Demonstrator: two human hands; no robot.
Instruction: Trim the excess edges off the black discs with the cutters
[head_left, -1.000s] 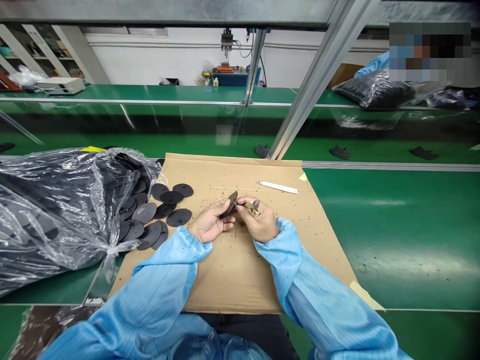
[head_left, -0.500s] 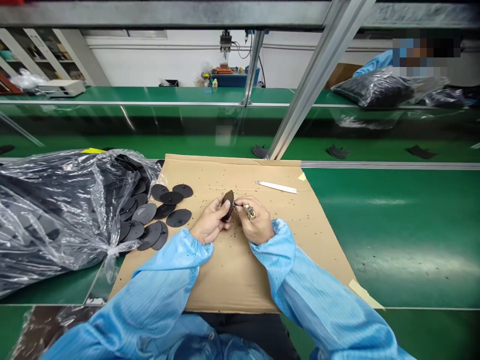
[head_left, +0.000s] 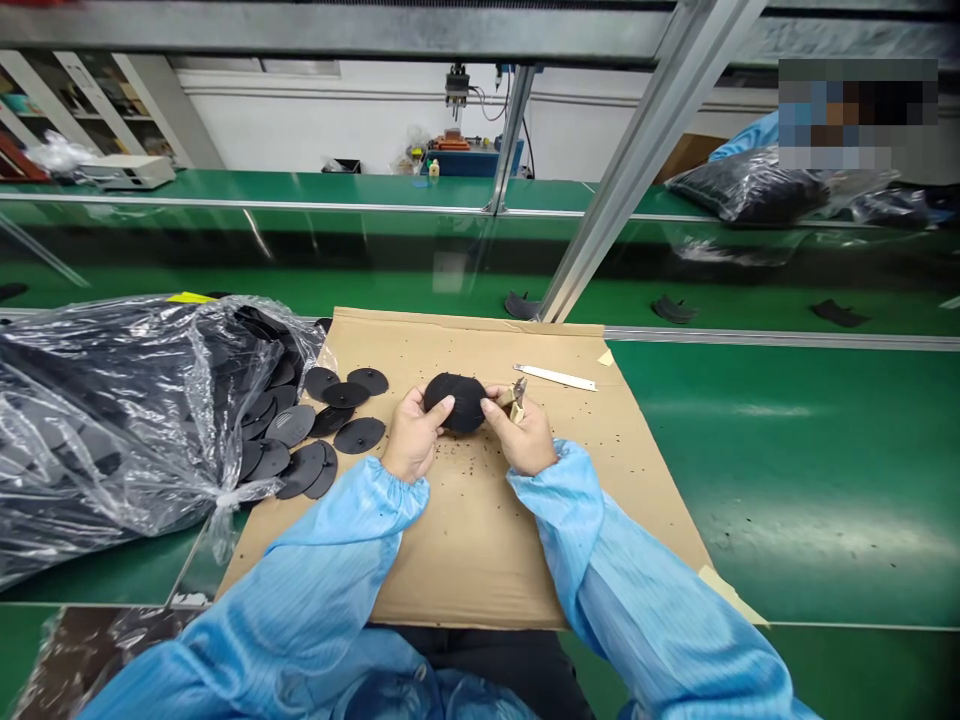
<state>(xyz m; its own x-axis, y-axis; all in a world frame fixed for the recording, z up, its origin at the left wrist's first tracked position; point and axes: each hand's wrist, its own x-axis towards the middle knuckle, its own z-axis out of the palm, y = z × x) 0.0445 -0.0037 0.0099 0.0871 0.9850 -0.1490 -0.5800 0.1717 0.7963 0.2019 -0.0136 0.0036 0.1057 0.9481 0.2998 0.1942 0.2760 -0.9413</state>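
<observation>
A round black plastic disc (head_left: 456,403) is held up above the cardboard sheet, its broad face turned toward me. My left hand (head_left: 409,438) pinches its left edge, thumb on the face. On the other edge, the thumb and fingers of my right hand (head_left: 527,440) grip the disc too. Small nippers (head_left: 518,397) with pale yellowish handles are tucked in my right hand, jaws pointing up and away. Several more black discs (head_left: 360,435) lie loose to the left of my left hand, some overlapping.
A clear plastic bag (head_left: 120,440) full of black discs lies at the left. A white knife-like strip (head_left: 559,377) lies on the cardboard (head_left: 465,560), among scattered black specks. Beyond stand a metal post (head_left: 622,170) and a conveyor with curved black pieces (head_left: 673,308).
The disc has turned from nearly edge-on to face me. My right hand has shifted slightly right and now grips the disc's edge, with the nippers' jaws swung upward.
</observation>
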